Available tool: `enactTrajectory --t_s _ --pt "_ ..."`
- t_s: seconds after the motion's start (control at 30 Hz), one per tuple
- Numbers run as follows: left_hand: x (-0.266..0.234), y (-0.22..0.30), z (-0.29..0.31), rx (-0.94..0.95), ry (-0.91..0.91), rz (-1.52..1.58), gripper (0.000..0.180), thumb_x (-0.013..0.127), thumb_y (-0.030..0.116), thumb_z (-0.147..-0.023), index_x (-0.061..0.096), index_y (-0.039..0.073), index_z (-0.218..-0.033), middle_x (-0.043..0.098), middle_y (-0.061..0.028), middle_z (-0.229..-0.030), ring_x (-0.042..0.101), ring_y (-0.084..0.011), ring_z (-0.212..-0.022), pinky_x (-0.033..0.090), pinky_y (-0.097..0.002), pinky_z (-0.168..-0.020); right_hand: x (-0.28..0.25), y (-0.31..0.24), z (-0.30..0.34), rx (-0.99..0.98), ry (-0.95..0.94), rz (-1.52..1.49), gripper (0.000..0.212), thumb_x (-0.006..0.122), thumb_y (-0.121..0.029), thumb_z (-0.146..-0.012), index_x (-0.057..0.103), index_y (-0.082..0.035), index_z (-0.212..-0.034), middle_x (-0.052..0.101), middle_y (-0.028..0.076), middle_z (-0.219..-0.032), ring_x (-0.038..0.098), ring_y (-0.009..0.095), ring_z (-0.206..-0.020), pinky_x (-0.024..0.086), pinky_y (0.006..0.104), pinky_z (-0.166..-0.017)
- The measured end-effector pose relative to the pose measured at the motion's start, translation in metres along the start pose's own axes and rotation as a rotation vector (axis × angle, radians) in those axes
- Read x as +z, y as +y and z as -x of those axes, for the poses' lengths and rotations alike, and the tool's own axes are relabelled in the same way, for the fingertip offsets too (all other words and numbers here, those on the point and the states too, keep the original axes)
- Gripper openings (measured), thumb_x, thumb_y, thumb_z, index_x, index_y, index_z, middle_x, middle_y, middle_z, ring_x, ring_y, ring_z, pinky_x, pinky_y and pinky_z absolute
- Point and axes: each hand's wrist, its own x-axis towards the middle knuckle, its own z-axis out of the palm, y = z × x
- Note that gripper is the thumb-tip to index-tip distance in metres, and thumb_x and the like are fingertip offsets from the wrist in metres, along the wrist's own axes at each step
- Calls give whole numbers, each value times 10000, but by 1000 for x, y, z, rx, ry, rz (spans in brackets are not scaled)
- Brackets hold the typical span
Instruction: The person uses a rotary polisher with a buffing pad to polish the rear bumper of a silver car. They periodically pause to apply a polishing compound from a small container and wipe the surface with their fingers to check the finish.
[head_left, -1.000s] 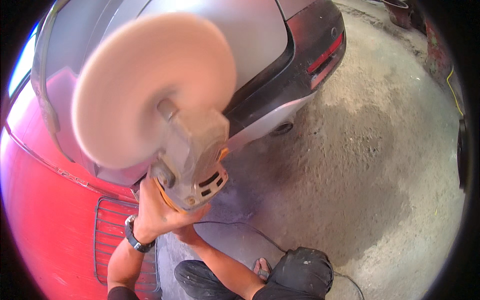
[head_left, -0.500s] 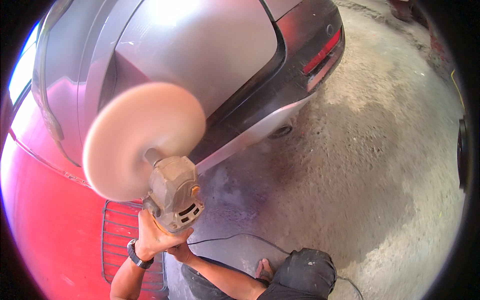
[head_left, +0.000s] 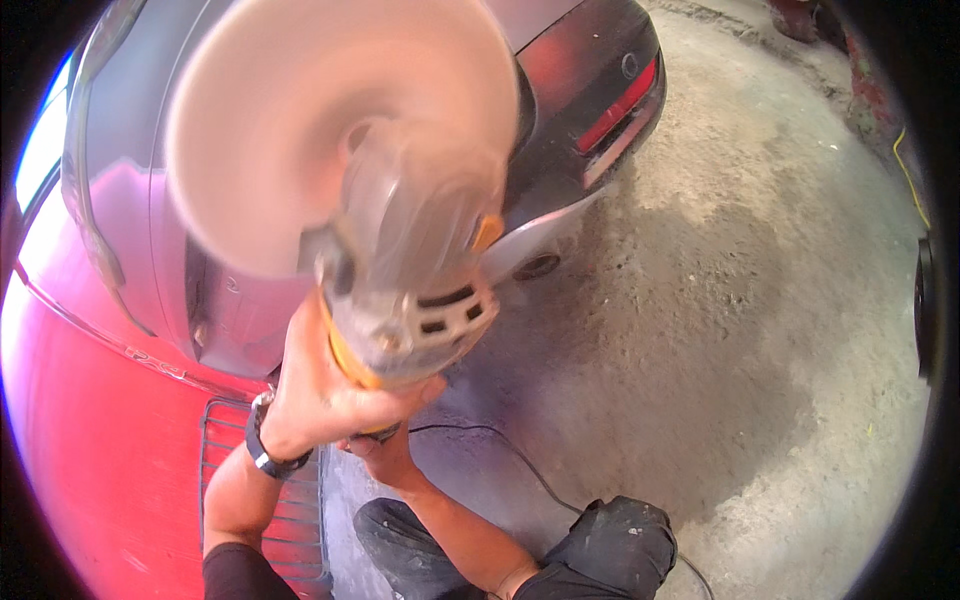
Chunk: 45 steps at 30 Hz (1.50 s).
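An angle polisher (head_left: 410,260), grey and yellow and dusty, is held up in front of me. Its large round pale pad (head_left: 300,110) is smeared by motion. My left hand (head_left: 335,390), with a dark watch on the wrist, is closed around the yellow part of the body below the head. Lower down, my right hand (head_left: 385,455) is closed at the rear end of the tool, its fingers partly hidden by the left hand. Behind the pad is a silver-grey car (head_left: 240,310); the pad covers much of its side panel, and I cannot tell whether they touch.
A black cord (head_left: 535,470) runs across the concrete floor (head_left: 720,360) past my knee. Beside my left arm stands a dark wire rack (head_left: 215,470) against a red glossy surface (head_left: 100,450). The car's dark bumper corner with a red light (head_left: 620,105) juts out at the top.
The polisher has come up and closer to me, moving rightward, and both hands have risen with it. Its pad now hides more of the car panel.
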Motion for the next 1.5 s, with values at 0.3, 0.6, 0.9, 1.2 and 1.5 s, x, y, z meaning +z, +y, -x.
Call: enactTrajectory --t_s 0.3,0.6,0.9,1.2,1.5 --pt "-12 20 7 5 110 91 703 904 184 -733 578 -35 -1316 705 -121 -1229 677 -184 -1090 535 -361 -981 39 -59 -8 -29 -40 39 482 899 -338 -844 696 -26 -1150 748 26 -1066 703 128 -955 564 306 -850" --pt "-40 15 33 21 264 176 726 891 221 -769 575 -33 -1371 707 -129 -1265 694 -223 -1132 567 -394 -968 44 -50 -4 50 -115 166 467 903 -353 -828 699 -31 -1098 742 22 -981 685 101 -886 564 302 -781" --pt "12 2 -14 350 188 177 976 944 360 -668 456 -54 -1405 613 -182 -1312 590 -264 -1249 441 -406 -1107 -9 -69 -4 -3 -26 177 776 817 -673 -788 570 -23 -1133 633 54 -718 646 190 -595 567 350 -604" --pt "-21 -55 42 359 271 310 1004 935 319 -677 411 -30 -1458 587 -174 -1360 562 -262 -1276 422 -398 -1120 1 -29 15 -7 -7 434 831 796 -752 -748 556 -27 -1077 597 42 -727 612 180 -560 546 350 -582" --pt "-23 -110 50 318 350 814 756 894 237 -804 513 2 -1412 651 -83 -1293 600 -165 -1195 470 -358 -1076 -19 -70 13 93 45 847 627 880 -532 -808 646 14 -1010 635 29 -767 597 132 -578 492 279 -524"
